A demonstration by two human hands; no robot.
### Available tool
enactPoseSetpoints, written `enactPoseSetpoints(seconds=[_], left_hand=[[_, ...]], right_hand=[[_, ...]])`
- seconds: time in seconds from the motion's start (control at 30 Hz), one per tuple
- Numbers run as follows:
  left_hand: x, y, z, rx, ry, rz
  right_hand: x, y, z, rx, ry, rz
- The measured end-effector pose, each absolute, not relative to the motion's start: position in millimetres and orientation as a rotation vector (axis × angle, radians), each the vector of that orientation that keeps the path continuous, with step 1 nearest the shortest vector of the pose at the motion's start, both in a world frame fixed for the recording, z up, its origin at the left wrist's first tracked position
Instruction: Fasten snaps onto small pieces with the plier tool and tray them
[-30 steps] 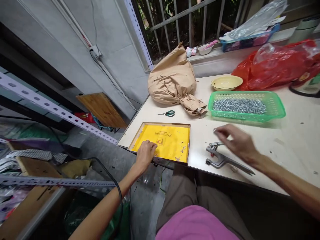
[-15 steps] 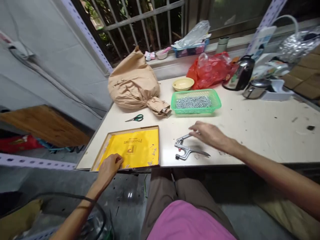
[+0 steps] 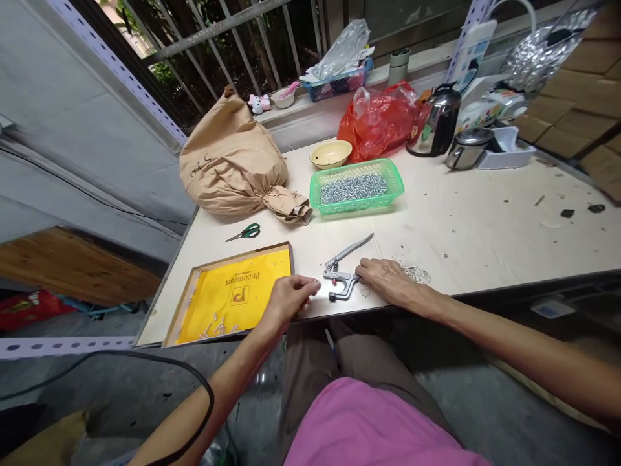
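Note:
A metal plier-like press tool (image 3: 345,268) lies near the front edge of the white table (image 3: 485,226). My right hand (image 3: 388,281) rests on the table, its curled fingers touching the tool's lower handle. My left hand (image 3: 290,299) is closed in a pinch just left of the tool's jaw, holding something too small to make out. Left of that hand lies a shallow cardboard tray (image 3: 180,315) lined with yellow paper, with small metal pieces scattered in it.
A green basket (image 3: 395,173) of small metal parts, a yellow bowl (image 3: 330,154), a tied brown paper sack (image 3: 228,162) and green-handled scissors (image 3: 245,232) lie further back. A red plastic bag (image 3: 378,120), kettle (image 3: 439,123) and pots stand at the back right.
My left hand has moved right from the yellow tray to the tool's jaw. My right hand has come down to the tool's handle, and the tool has turned. The view has shifted right.

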State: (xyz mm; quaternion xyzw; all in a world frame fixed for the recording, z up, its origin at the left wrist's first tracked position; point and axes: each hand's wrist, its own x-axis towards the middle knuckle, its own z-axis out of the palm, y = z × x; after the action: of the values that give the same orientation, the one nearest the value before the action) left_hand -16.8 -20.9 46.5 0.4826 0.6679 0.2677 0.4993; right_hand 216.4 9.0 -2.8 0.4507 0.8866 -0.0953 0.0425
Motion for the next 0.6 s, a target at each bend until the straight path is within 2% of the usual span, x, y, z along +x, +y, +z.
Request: enactPoseSetpoints(seconds=[0.23,0.6], left_hand=[[16,3,9,1.142,1.625,0.458],[13,5,1,1.104,1.687,0.250]], right_hand=[[217,7,-4,1.425,2.723,-0.281],[217,6,-10,1.460,2.736,-0.348]])
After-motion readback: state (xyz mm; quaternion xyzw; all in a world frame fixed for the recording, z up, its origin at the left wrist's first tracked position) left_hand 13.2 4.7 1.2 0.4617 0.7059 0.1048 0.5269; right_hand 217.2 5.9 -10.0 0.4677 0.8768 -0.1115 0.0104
